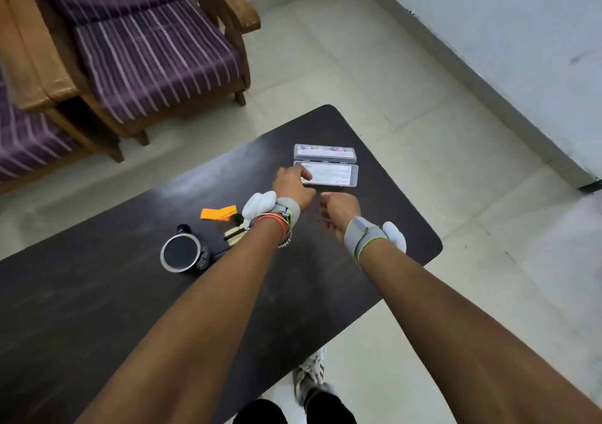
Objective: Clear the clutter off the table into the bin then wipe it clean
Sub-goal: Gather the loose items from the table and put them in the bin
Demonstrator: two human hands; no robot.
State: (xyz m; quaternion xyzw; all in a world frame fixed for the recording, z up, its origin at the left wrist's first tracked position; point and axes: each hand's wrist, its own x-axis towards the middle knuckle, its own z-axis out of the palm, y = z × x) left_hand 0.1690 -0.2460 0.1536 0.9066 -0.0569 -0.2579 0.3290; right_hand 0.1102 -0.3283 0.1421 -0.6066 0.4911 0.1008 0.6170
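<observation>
At far end of table (130,309), gripping open plastic case (335,176) by its left edge, left hand (293,183) fingers curling round it; right hand (338,210) hovering beside, loosely curled, hold unclear. Probably needing lid (324,152) folding shut before lifting.

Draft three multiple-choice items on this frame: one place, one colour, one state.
1. The mug stands on the table: A) left of the plastic case B) right of it C) inside it.
2. The paper slips by the left hand are: A) blue B) orange C) green.
3. The plastic case is: A) shut B) stacked on the mug C) open, both halves flat.
Key: 1A, mug sits far left of case; 2B, bright orange; 3C, lid folded back beside base.
</observation>
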